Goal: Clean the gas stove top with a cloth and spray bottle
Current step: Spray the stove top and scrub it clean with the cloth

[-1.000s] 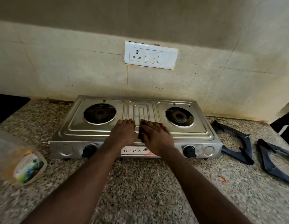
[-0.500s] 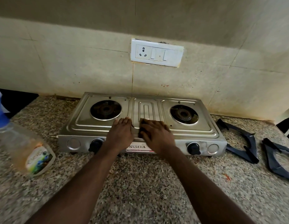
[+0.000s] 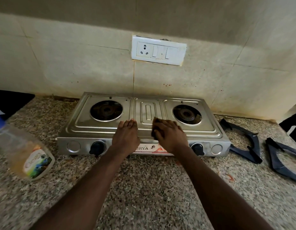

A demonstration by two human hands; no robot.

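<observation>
A two-burner steel gas stove (image 3: 84, 123) stands on the granite counter against the wall, its pan supports taken off. My left hand (image 3: 125, 136) lies flat on the stove's front middle, fingers together, holding nothing. My right hand (image 3: 168, 135) presses a small dark cloth (image 3: 154, 130) onto the steel just right of the centre panel; only the cloth's edge shows under the fingers. The spray bottle (image 3: 26, 151), clear with a blue top and a coloured label, stands at the left of the counter, apart from both hands.
Two dark pan supports (image 3: 243, 143) (image 3: 283, 158) lie on the counter right of the stove. A white socket plate (image 3: 159, 50) is on the tiled wall above. A dark object (image 3: 9, 103) sits at the far left. Speckled granite counter (image 3: 144, 188) spreads in front.
My right hand with the cloth has slid slightly to the right, widening the gap to my left hand. The view has shifted, bringing the spray bottle further into sight.
</observation>
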